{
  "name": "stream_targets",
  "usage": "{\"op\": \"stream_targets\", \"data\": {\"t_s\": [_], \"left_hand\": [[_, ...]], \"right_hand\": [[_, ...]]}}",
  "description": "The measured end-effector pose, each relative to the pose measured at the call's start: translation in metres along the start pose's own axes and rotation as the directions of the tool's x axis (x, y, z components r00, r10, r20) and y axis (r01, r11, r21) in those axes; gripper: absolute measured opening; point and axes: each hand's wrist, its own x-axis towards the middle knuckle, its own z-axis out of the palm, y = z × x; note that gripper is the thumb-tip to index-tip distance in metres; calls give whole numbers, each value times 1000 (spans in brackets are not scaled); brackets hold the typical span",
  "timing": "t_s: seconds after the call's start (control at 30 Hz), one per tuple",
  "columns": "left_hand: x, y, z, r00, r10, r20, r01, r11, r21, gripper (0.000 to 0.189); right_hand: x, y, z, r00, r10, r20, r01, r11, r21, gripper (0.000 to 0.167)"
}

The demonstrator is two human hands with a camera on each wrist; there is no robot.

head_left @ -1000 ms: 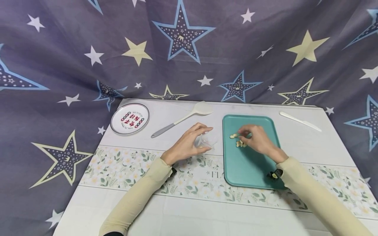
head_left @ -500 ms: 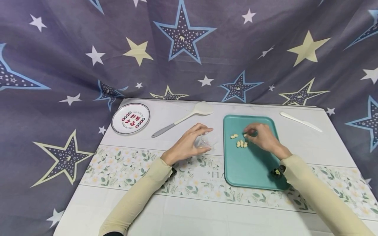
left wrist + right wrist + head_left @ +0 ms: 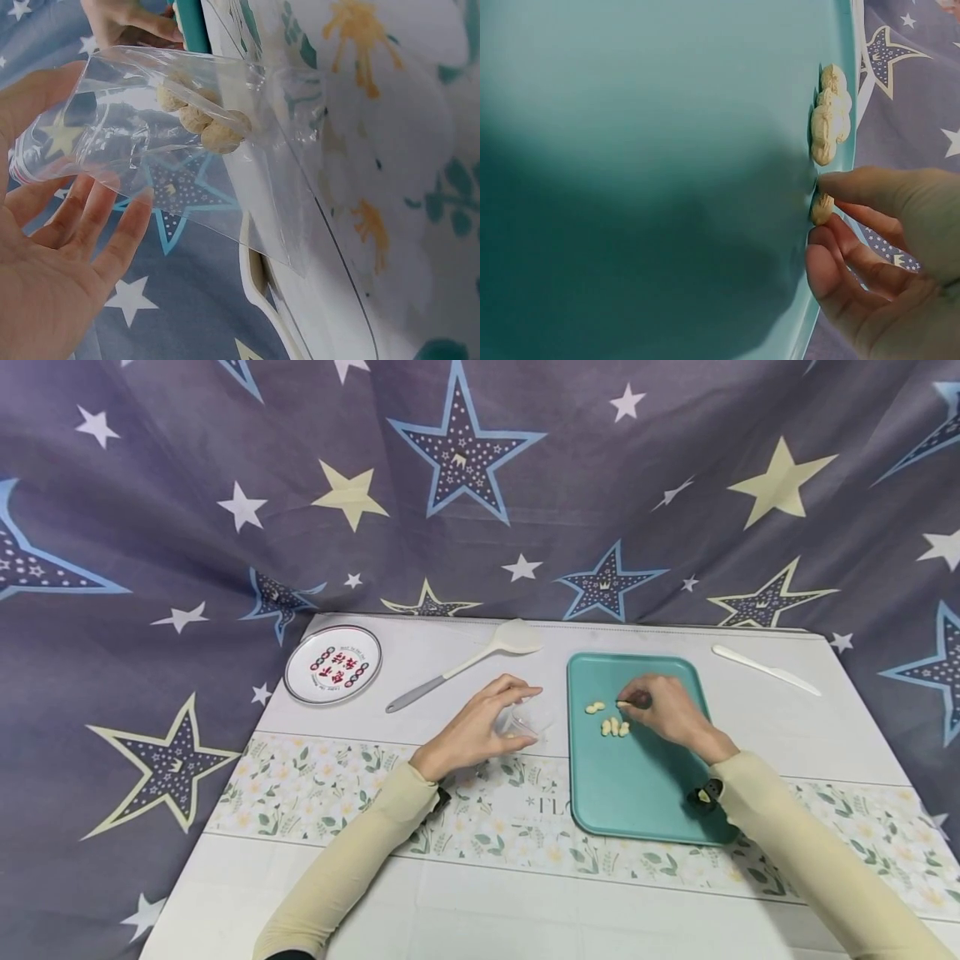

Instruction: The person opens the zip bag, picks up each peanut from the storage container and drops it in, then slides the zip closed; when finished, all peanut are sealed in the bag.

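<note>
The left hand [image 3: 472, 727] holds a clear bag [image 3: 202, 150] near the left side of the green tray [image 3: 622, 793]. Its thumb is on one side of the bag and its fingers are curved around the other, with a wide gap between them. There are some tan, round lumps [image 3: 222, 135] in the bag, but the shiny plastic makes them hard to count.

The right hand [image 3: 667, 714] is over the tray. Its thumb and fingers pinch one small, pale bit [image 3: 823, 210] shaped like a peanut. I can't tell if that bit touches the tray. Just beside it, more pale peanut shapes [image 3: 615, 727] lie on the tray: three in a row, and one [image 3: 595, 707] a little farther back.

The tray sits on a white tabletop [image 3: 337, 893] with a flowery stripe. A round plate [image 3: 333, 665] with red writing is far to the left. A spatula [image 3: 468, 662] lies between the plate and the tray. A white knife [image 3: 765, 669] lies right of the tray. Behind is a starry cloth [image 3: 525, 468].
</note>
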Motion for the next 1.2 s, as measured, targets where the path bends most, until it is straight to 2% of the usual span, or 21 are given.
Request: {"op": "stream_targets", "data": {"t_s": [0.8, 1.07, 1.2], "left_hand": [[2, 1, 3, 1000, 0, 1, 0, 1000, -7, 72], [2, 1, 2, 1000, 5, -2, -5, 1000, -9, 72], [2, 2, 2, 1000, 6, 1, -6, 1000, -15, 73]], "right_hand": [[-2, -4, 2, 999, 26, -21, -26, 999, 23, 10], [-2, -21, 0, 998, 20, -63, -17, 998, 55, 7], [-3, -33, -1, 999, 1, -54, 3, 997, 83, 9]]}}
